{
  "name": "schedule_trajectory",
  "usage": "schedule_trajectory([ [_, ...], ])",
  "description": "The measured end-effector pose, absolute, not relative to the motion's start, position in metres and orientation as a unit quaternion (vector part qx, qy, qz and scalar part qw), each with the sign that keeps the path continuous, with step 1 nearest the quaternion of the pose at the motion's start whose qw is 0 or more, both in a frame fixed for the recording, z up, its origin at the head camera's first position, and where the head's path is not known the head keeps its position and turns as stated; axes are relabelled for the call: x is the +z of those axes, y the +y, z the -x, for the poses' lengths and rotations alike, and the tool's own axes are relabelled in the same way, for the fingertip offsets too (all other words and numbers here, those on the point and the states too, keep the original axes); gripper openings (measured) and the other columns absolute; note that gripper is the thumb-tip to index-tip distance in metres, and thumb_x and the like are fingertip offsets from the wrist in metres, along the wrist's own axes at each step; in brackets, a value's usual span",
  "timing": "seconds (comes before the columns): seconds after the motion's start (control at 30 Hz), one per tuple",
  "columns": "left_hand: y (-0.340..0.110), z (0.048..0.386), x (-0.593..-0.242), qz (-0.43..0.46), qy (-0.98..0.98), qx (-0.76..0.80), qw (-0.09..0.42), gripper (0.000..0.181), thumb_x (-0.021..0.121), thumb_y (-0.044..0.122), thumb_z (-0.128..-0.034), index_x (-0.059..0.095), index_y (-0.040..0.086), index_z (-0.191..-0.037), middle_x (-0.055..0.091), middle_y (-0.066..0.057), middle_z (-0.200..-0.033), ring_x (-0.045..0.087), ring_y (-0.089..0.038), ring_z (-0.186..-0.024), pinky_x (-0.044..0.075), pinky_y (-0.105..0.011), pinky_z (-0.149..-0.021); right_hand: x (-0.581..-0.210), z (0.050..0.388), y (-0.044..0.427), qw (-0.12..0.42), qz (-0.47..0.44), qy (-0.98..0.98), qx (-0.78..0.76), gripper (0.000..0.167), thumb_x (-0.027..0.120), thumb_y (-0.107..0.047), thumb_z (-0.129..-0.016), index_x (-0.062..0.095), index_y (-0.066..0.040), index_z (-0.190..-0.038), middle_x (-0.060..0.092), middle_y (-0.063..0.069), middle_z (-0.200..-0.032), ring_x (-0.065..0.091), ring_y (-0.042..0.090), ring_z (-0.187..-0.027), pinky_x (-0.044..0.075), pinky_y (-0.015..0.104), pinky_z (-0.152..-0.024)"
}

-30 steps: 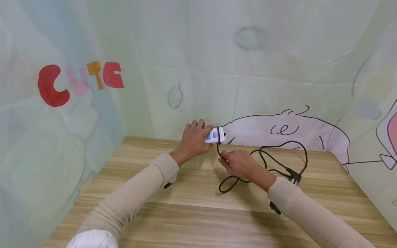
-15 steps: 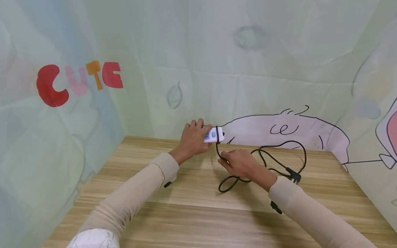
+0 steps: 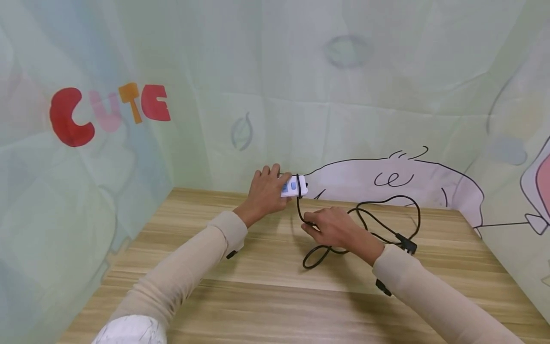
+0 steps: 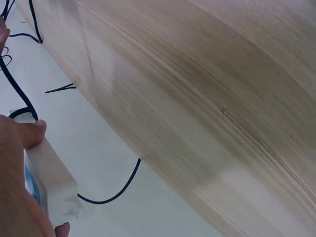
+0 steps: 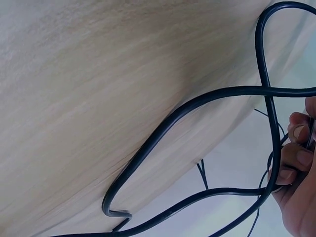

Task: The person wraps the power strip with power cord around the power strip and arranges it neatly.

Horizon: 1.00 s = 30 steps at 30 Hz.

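Note:
Near the back edge of the table, my left hand (image 3: pixel 267 191) grips a white power strip (image 3: pixel 302 186) with blue sockets, its thumb and fingers around the body. A black cord (image 3: pixel 298 210) is wrapped once across the strip's right end. Just to the right and lower, my right hand (image 3: pixel 333 228) pinches that cord in curled fingers. In the left wrist view the strip (image 4: pixel 54 173) shows its side, with the thumb pressing near the wrapped cord (image 4: pixel 17 89). Loose loops of cord (image 5: pixel 163 126) cross in front of the fingers in the right wrist view.
More cord lies in loops on the wood-grain table (image 3: pixel 258 296), with its black plug (image 3: pixel 406 243) to the right of the right hand. A printed cloth backdrop (image 3: pixel 292 134) rises behind the table and along both sides.
The power strip and left hand have shifted slightly left. The right hand keeps its pinch on the cord, and the loop by the plug has drawn in a little.

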<state>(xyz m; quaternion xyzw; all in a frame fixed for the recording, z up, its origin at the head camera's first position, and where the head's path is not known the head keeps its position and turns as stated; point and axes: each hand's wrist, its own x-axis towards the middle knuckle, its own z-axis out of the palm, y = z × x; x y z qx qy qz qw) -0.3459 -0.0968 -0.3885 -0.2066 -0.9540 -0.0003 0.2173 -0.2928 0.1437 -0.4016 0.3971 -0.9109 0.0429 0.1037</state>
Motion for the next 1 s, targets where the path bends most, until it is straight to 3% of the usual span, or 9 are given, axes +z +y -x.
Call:
schedule_trajectory([
  [0.63, -0.093, 0.347, -0.389, 0.209, -0.956, 0.015, 0.206, 0.061, 0.085, 0.042, -0.0974, 0.064, 0.021, -0.151, 0.060, -0.014, -0.128, 0.059, -0.034, -0.105, 0.053, -0.048, -0.089, -0.398, 0.292, 0.149, 0.095, -0.423, -0.899, 0.063, 0.028, 0.065, -0.032, -0.110, 0.060, -0.021, -0.085, 0.047, -0.013, -0.066, 0.038, 0.003, -0.056, 0.023, 0.023, -0.051],
  [0.8, -0.093, 0.344, -0.391, 0.228, -0.946, 0.022, 0.228, 0.060, 0.087, 0.042, -0.0965, 0.065, 0.020, -0.148, 0.062, -0.015, -0.127, 0.061, -0.036, -0.104, 0.054, -0.049, -0.088, -0.393, 0.294, 0.153, 0.097, -0.447, -0.887, 0.061, 0.024, 0.063, -0.026, -0.112, 0.062, -0.021, -0.088, 0.053, -0.012, -0.072, 0.041, 0.003, -0.060, 0.028, 0.023, -0.055],
  [1.0, -0.091, 0.342, -0.391, 0.249, -0.938, 0.037, 0.239, 0.057, 0.087, 0.040, -0.0964, 0.065, 0.020, -0.145, 0.062, -0.015, -0.127, 0.062, -0.036, -0.105, 0.053, -0.050, -0.088, -0.386, 0.296, 0.157, 0.140, -0.483, -0.863, 0.047, 0.019, 0.068, -0.023, -0.111, 0.066, -0.018, -0.093, 0.057, -0.009, -0.075, 0.048, 0.007, -0.065, 0.039, 0.027, -0.059],
])
